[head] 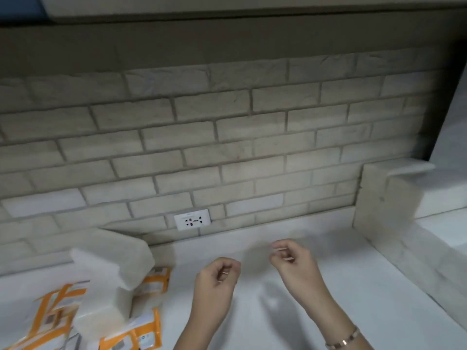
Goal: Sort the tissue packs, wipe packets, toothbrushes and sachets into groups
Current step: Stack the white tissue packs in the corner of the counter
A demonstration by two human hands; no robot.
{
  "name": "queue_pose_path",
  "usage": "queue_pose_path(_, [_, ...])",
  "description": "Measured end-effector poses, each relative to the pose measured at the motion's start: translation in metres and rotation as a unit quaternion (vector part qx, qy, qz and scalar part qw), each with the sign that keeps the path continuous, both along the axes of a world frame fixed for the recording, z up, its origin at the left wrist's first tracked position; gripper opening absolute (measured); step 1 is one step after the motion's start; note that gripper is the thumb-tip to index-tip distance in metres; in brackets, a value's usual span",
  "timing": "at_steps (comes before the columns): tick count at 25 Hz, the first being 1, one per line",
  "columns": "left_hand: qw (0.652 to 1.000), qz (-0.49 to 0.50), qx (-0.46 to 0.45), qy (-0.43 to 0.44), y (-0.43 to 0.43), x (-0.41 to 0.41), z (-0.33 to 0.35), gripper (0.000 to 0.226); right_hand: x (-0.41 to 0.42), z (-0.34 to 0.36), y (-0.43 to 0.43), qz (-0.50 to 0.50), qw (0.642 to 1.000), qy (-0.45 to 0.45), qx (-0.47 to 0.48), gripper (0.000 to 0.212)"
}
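Both my hands hover over the white counter (328,286). My left hand (217,276) is loosely curled with nothing in it. My right hand (293,261) is also curled, fingers bent inward, and I see nothing held. At the lower left lie two white tissue packs (111,263), one leaning on the other. Around them lie several orange-and-white wipe packets (54,311), with more of these packets near the bottom edge (141,334) and behind the tissue packs (156,280). No toothbrushes or sachets are in view.
A pale brick wall (227,137) backs the counter, with a white power socket (192,220) low on it. A raised stone ledge (386,203) borders the counter on the right. A bracelet (343,341) is on my right wrist.
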State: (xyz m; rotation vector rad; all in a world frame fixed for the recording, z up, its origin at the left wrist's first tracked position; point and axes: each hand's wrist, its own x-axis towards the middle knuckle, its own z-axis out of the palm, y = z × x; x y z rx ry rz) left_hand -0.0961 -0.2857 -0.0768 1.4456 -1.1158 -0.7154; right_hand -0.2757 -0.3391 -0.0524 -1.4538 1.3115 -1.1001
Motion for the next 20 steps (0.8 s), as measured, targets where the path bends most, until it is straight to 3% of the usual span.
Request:
queue_pose_path(6, [0.994,0.104,0.041,0.006,0.075,0.096,-0.037,0.03,0.109,-0.021,0.06,0.104,0.993,0.024,0.055,0.015])
queue_pose_path(8, [0.989,0.134,0.053,0.025,0.095,0.119,-0.048,0.019,0.136,-0.028,0.074,0.138,0.987,0.031,0.072,0.013])
queue_pose_path(10, [0.98,0.177,0.066,0.056,0.109,0.142,-0.052,0.007,0.165,-0.031,0.084,0.167,0.981,0.045,0.089,0.014])
queue_pose_path(14, [0.942,0.272,0.075,0.183,0.111,0.186,-0.047,0.011,0.23,-0.018,0.083,0.217,0.971,0.057,0.08,0.019])
queue_pose_path(16, [0.917,0.275,0.082,0.278,0.104,0.204,-0.041,0.014,0.268,-0.013,0.071,0.235,0.967,0.093,0.036,0.032])
queue_pose_path(20, [0.848,0.219,0.131,0.465,0.077,0.225,-0.05,0.036,0.331,-0.011,0.038,0.257,0.939,0.225,-0.023,0.098])
